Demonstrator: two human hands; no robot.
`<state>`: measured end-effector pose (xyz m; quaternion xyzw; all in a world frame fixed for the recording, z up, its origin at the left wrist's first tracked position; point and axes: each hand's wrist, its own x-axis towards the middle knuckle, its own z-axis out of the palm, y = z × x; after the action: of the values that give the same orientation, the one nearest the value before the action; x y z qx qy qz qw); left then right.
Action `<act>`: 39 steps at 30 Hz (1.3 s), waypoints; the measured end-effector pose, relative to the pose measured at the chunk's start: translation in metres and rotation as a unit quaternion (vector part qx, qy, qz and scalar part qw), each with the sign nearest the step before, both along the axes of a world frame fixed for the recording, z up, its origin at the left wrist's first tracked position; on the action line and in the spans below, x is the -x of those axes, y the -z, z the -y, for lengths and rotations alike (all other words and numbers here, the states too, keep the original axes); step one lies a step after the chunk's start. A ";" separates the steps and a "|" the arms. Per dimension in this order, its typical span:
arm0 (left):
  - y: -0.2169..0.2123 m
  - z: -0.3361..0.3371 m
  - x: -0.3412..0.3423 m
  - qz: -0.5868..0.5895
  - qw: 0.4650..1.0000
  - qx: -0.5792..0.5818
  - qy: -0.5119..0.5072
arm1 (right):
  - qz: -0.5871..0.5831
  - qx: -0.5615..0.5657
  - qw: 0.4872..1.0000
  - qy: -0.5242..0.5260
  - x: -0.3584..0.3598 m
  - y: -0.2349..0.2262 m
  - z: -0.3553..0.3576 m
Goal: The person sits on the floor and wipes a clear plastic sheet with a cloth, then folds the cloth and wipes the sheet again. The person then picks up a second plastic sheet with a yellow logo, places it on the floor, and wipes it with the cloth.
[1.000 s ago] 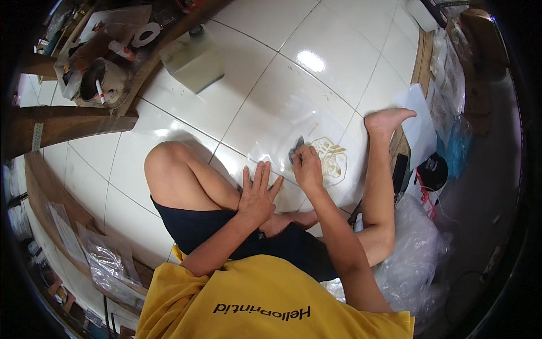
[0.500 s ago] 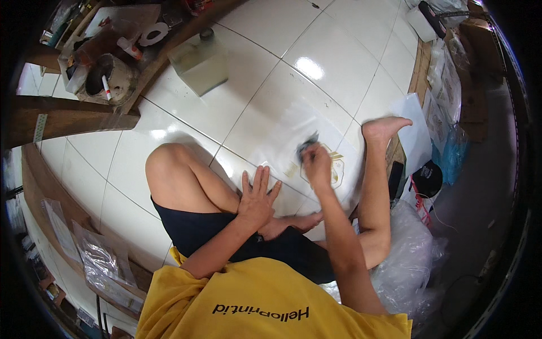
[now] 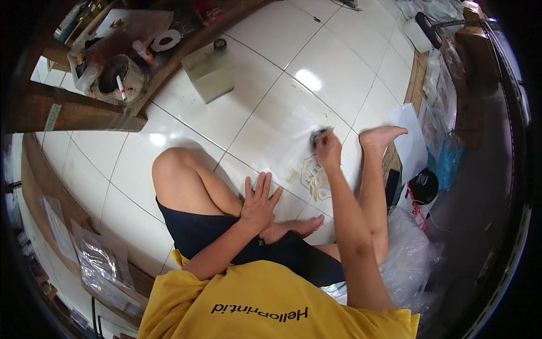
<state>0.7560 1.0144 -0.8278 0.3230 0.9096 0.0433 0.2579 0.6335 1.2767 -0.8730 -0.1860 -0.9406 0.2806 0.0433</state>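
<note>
On the floor between my legs lies a thin, see-through plastic sheet with a gold printed emblem. My left hand rests with fingers stretched out at its near left edge. Bunched in the closed fingers of my right hand is a small dark grey cloth, pressed against the sheet beyond the emblem. My fingers partly cover the cloth.
A squarish translucent jerrycan with a dark cap stands on the tiles at far left. Beside it is a wooden bench bearing a tape roll. Right of my leg are a black cap and crumpled clear plastic.
My right hand has moved the cloth farther away and slightly right across the sheet, showing more of the emblem. My left hand stays at the sheet's edge. The view has shifted slightly.
</note>
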 end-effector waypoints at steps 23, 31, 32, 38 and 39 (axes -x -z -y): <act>-0.006 0.002 -0.001 0.026 1.000 -0.001 0.008 | -0.097 0.321 0.930 0.150 -0.023 -0.031 -0.026; -0.009 0.001 0.000 0.027 1.000 -0.010 0.008 | -0.030 0.299 0.954 0.018 -0.107 -0.045 0.031; -0.008 0.002 -0.001 0.019 1.000 -0.016 0.007 | 0.021 0.234 0.972 0.001 -0.113 -0.048 0.043; -0.001 0.002 -0.003 0.000 1.000 -0.021 0.009 | 0.009 0.049 0.983 -0.179 -0.137 -0.049 0.094; -0.001 0.002 -0.003 0.002 1.000 -0.017 0.011 | 0.036 0.034 0.981 -0.188 -0.141 -0.044 0.096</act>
<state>0.7588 1.0121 -0.8266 0.3376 0.9045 0.0568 0.2543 0.7741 1.1810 -0.8289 -0.0168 -0.9496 0.3090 -0.0506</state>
